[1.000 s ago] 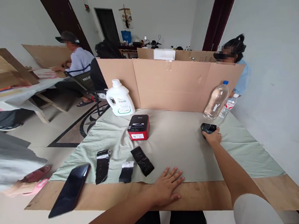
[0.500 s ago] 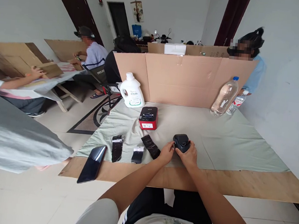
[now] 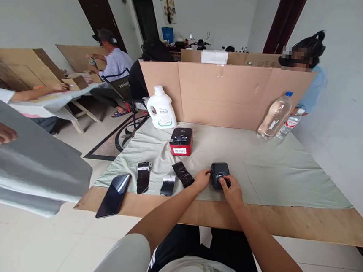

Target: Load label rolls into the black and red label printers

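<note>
A small black portable printer [image 3: 219,172] lies on the cloth in front of me, its top face up. My left hand [image 3: 202,179] is closed at its left side, fingertips against the edge. At its lower right, my right hand [image 3: 233,191] bends its thumb and fingers onto the front part; what lies beneath the fingertips is hidden. Left of my hands are a black strip [image 3: 183,174], a short black-and-white roll [image 3: 168,185] and a longer black roll [image 3: 143,177]. Behind them stands a red and black printer [image 3: 181,141].
A phone [image 3: 113,195] lies at the table's left front edge. A white jug [image 3: 162,109], a large bottle [image 3: 275,115] and a smaller bottle [image 3: 290,124] stand before a cardboard screen [image 3: 223,95]. A person in grey [image 3: 38,170] stands close at left; others sit beyond.
The black printer has been turned and lowered flatter onto the cloth. My right hand has shifted from gripping its right side to its front. A nearby person's hand has appeared at left.
</note>
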The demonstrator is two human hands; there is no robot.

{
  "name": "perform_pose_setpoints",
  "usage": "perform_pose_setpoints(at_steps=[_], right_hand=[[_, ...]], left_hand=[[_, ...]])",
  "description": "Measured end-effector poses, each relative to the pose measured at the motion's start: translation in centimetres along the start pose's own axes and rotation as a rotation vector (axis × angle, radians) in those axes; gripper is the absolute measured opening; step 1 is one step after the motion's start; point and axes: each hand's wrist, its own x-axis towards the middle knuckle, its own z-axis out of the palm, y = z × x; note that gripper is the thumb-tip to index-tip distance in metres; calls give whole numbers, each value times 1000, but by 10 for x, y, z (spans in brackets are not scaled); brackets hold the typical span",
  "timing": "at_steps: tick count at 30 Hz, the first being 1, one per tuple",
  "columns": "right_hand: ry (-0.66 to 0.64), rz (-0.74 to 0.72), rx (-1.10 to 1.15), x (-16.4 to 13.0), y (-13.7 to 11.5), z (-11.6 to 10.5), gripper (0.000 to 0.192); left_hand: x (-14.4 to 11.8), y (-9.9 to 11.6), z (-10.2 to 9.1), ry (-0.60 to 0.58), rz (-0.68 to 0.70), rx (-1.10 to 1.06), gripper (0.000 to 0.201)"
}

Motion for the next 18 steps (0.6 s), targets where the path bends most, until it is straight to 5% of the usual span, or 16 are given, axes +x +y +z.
perform_pose_setpoints(at_steps=[9,18], right_hand=[[-33,31,-29,3,-10,-5,27],[-31,105,-119,20,-9,-4,26]], left_hand=[[8,12,4,70,-262,-138,24],[27,26,-14,-51,-408,-146,2]])
